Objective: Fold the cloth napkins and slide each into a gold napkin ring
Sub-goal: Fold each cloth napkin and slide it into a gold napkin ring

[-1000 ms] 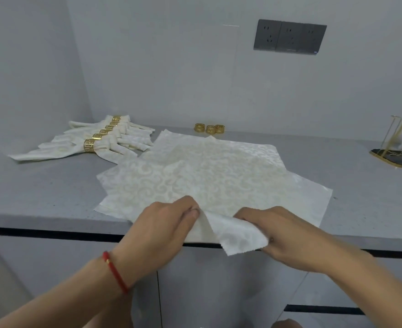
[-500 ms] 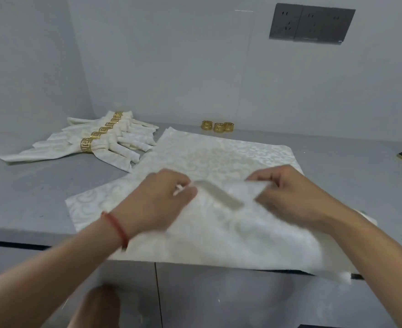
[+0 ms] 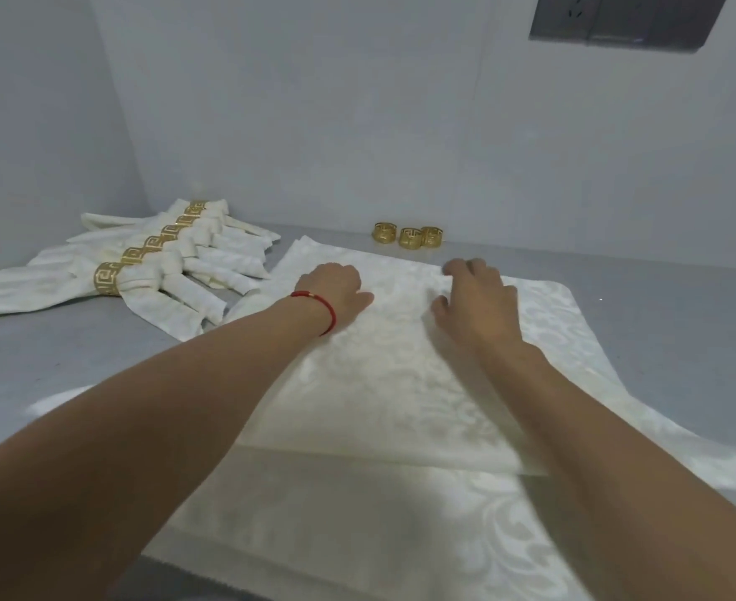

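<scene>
A cream patterned napkin (image 3: 392, 383) lies folded over on itself on top of the flat napkin stack (image 3: 400, 535); its fold edge runs across near me. My left hand (image 3: 335, 288), with a red cord on the wrist, rests at the folded napkin's far left corner. To its right my right hand (image 3: 474, 301) holds down the far edge with bent fingers. Whether either hand pinches the cloth is unclear. Three loose gold rings (image 3: 407, 236) stand by the back wall. Several finished napkins in gold rings (image 3: 149, 262) lie fanned at the left.
The grey counter (image 3: 661, 305) runs to a white wall behind and another at the left. A dark socket panel (image 3: 617, 23) sits high on the back wall. Bare counter shows right of the napkins and at the near left.
Both hands carried the napkin's near edge away from me and laid it down at the far edge, folding the cloth over. The camera has leaned forward and lower.
</scene>
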`<state>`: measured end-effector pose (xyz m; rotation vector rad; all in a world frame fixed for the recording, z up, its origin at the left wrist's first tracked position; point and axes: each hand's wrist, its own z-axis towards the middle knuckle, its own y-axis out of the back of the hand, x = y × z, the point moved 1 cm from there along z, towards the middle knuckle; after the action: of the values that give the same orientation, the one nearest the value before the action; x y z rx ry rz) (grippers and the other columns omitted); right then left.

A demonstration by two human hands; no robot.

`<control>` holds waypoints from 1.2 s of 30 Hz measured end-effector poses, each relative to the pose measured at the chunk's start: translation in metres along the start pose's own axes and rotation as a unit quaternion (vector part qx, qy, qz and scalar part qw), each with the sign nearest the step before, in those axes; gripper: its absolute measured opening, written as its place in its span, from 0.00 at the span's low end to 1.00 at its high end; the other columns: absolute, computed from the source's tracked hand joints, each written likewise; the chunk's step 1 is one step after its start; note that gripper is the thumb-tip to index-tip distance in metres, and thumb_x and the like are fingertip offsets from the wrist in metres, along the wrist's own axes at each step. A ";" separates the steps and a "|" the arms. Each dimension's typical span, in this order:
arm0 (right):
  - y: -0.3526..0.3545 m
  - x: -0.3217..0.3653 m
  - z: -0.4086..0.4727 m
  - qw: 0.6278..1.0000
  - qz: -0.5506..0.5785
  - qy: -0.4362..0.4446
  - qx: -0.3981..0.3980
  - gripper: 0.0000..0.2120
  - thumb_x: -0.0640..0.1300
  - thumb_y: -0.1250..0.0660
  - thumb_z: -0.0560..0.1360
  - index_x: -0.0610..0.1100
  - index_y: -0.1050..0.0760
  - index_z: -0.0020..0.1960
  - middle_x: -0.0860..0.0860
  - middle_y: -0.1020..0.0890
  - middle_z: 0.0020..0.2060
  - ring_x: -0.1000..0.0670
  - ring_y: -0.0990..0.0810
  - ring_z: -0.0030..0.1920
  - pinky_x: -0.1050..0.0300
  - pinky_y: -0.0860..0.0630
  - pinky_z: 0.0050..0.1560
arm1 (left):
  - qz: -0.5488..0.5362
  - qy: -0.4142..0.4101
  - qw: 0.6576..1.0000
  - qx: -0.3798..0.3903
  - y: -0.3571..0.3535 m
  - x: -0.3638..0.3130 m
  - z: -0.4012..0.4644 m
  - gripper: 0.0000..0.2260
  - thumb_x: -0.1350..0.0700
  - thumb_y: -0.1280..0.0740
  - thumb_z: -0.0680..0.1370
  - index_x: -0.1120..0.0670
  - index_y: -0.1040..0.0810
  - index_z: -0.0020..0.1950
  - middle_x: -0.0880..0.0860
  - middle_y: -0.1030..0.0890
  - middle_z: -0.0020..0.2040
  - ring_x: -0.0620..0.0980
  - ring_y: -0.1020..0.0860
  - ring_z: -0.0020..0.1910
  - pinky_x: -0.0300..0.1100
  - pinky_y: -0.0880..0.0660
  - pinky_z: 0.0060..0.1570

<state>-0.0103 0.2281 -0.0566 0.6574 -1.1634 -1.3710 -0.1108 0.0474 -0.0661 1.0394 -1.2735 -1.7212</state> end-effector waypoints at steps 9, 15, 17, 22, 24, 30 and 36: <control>-0.020 -0.002 -0.001 0.978 -0.020 0.100 0.181 0.23 0.58 0.50 0.85 0.50 0.31 0.73 0.50 0.29 0.72 0.45 0.34 0.74 0.41 0.36 0.71 | 0.078 -0.011 0.995 -0.055 -0.008 -0.006 0.010 0.18 0.45 0.47 0.82 0.54 0.30 0.65 0.56 0.25 0.60 0.58 0.28 0.59 0.53 0.30 0.55; -0.019 -0.001 0.013 0.975 -0.018 0.093 0.200 0.22 0.58 0.47 0.84 0.51 0.31 0.72 0.51 0.25 0.68 0.44 0.29 0.70 0.39 0.31 0.68 | -0.023 -0.179 0.983 0.024 -0.026 -0.029 0.002 0.19 0.50 0.48 0.84 0.49 0.31 0.74 0.50 0.30 0.73 0.52 0.34 0.72 0.55 0.36 0.69; -0.018 -0.002 0.028 0.984 0.007 0.061 0.166 0.20 0.53 0.43 0.83 0.49 0.29 0.72 0.49 0.23 0.68 0.43 0.27 0.69 0.41 0.30 0.68 | -0.021 -0.171 0.985 0.029 -0.037 -0.027 0.002 0.20 0.50 0.50 0.84 0.49 0.34 0.75 0.49 0.31 0.73 0.50 0.34 0.72 0.54 0.38 0.70; -0.034 -0.002 0.078 0.997 0.056 -0.009 0.048 0.13 0.39 0.38 0.80 0.41 0.21 0.62 0.44 0.19 0.60 0.41 0.21 0.61 0.49 0.23 0.60 | -0.038 -0.170 0.985 -0.004 -0.049 -0.024 0.003 0.18 0.51 0.50 0.83 0.48 0.32 0.72 0.46 0.29 0.69 0.48 0.32 0.68 0.54 0.38 0.69; -0.044 0.004 0.097 0.996 0.062 -0.022 0.063 0.14 0.39 0.38 0.80 0.37 0.21 0.63 0.42 0.19 0.61 0.41 0.22 0.62 0.49 0.24 0.61 | -0.052 -0.169 0.984 -0.006 -0.050 -0.023 0.006 0.18 0.51 0.49 0.83 0.47 0.32 0.72 0.46 0.29 0.70 0.47 0.33 0.69 0.55 0.39 0.70; -0.066 0.012 0.119 0.990 0.099 -0.030 0.100 0.20 0.38 0.35 0.77 0.45 0.25 0.69 0.44 0.21 0.63 0.42 0.22 0.62 0.50 0.24 0.64 | -0.066 -0.173 0.982 -0.022 -0.051 -0.022 0.005 0.17 0.51 0.48 0.82 0.47 0.31 0.70 0.43 0.28 0.68 0.45 0.32 0.68 0.55 0.39 0.70; -0.070 0.012 0.119 0.992 0.104 -0.005 0.068 0.14 0.34 0.33 0.75 0.45 0.18 0.57 0.48 0.18 0.55 0.44 0.19 0.56 0.48 0.21 0.58 | -0.075 -0.171 0.982 -0.024 -0.050 -0.022 0.005 0.18 0.51 0.48 0.82 0.47 0.31 0.70 0.43 0.27 0.67 0.45 0.32 0.68 0.54 0.39 0.70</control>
<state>-0.1469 0.2362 -0.0751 0.6077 -1.3037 -1.1289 -0.1114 0.0807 -0.1099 0.8545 -1.3829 -2.1026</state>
